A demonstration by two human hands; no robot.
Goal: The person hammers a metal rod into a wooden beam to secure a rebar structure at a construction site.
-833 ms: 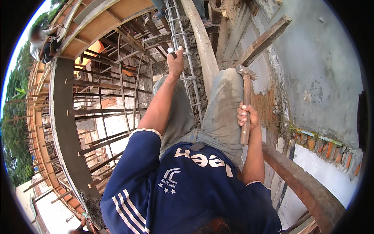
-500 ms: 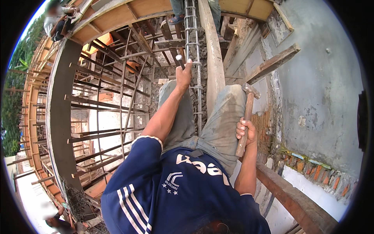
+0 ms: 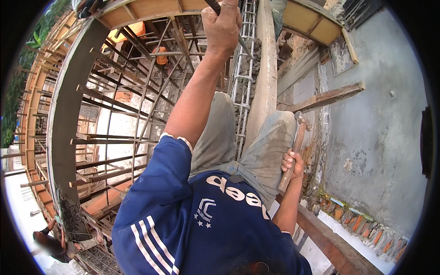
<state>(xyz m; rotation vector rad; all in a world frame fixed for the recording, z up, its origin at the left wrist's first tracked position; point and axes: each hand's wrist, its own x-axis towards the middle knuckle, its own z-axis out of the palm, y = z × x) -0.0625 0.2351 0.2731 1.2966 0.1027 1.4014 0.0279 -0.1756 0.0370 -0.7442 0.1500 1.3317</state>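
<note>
My left hand (image 3: 222, 30) is raised out in front at the top of the view, fingers closed around a dark metal chisel (image 3: 244, 45). The chisel slants through the fist, its lower end over the steel rebar cage (image 3: 243, 78). Against my right thigh, my right hand (image 3: 294, 164) grips a hammer (image 3: 299, 139) by its wooden handle. The hammer's head points up and away, beside my right knee. Between my legs runs the rebar cage, next to a pale wooden board (image 3: 266, 64).
Wooden props and bars (image 3: 121, 107) form a lattice below on the left, beside a grey concrete beam (image 3: 64, 123). A grey plastered wall (image 3: 376, 114) stands to the right, with a timber (image 3: 332, 95) jutting from its side. Another person (image 3: 50, 243) is at lower left.
My left hand has risen forward with the chisel, which now tilts down to the right. My right hand keeps its hold on the hammer. The view has shifted slightly.
</note>
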